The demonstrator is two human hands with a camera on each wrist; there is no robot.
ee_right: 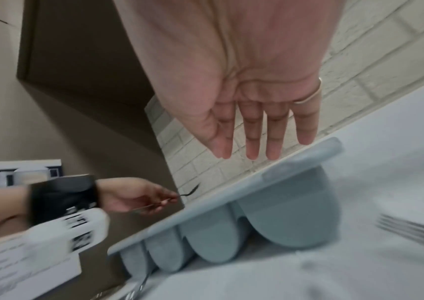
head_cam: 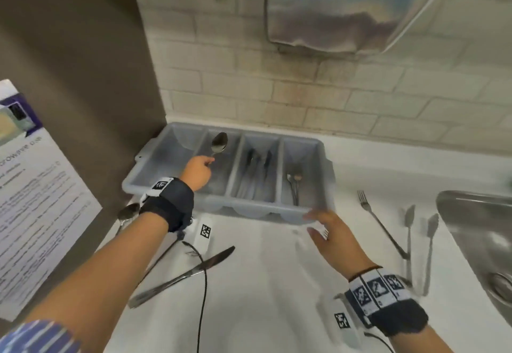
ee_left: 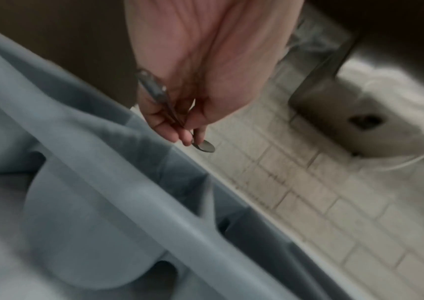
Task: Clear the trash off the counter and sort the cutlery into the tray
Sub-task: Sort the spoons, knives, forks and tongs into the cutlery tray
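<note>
The left hand (head_cam: 197, 172) pinches the thin handle of a shiny metal spoon (head_cam: 219, 143) between thumb and fingertips, the oval bowl pointing away from the person and held above the second compartment from the left of the grey plastic four-compartment cutlery tray (head_cam: 273, 210); in the left wrist view the handle runs across the palm and the bowl (ee_left: 203, 145) projects past the fingertips. The right hand (head_cam: 336, 237) holds nothing, its fingers (ee_right: 253, 132) straight and slightly spread, poised near the tray's front right corner; whether it touches the rim cannot be told. The tray stands on the white counter (head_cam: 266, 283) against the pale tiled wall (head_cam: 304, 95). Its third compartment contains dark-handled knives (head_cam: 259, 161), and its rightmost compartment contains a few pieces of metal cutlery (head_cam: 293, 186) too blurred to identify. On the counter, a table knife (head_cam: 182, 276) lies diagonally at lower left, a second spoon (head_cam: 127, 212) lies beside the left wrist, and a metal fork (head_cam: 379, 221) and metal tongs (head_cam: 418, 242) lie to the right of the tray, near the steel sink (head_cam: 482, 236). A printed notice (head_cam: 36, 200) hangs on the brown panel at left.
</note>
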